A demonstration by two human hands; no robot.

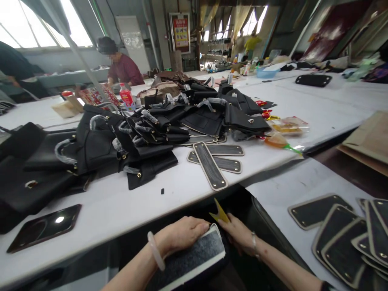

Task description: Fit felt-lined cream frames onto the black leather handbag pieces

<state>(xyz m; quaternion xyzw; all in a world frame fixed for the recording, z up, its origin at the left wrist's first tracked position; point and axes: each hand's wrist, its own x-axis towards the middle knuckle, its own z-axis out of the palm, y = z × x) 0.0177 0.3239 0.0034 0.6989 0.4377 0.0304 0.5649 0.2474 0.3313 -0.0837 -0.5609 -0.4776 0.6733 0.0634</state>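
Observation:
My left hand [184, 233], with a pale bangle at the wrist, is closed over the upper edge of a dark grey panel with white edging [201, 252]. The panel lies tilted at the bottom centre, below the table edge. Just right of its top corner, my right hand [238, 232] grips a yellow tool with a forked tip [220, 213]. The tip points up and left, close to the panel's corner. Beyond the hands, several dark oblong pieces with beige borders and metal studs [210, 165] lie crossed on the white table.
Black bags [154, 121] are heaped across the white table [182, 202]. A phone [45, 227] lies at left. More bordered pieces [342, 250] are stacked at right, near cardboard [368, 139]. A person in maroon [125, 69] works behind the heap.

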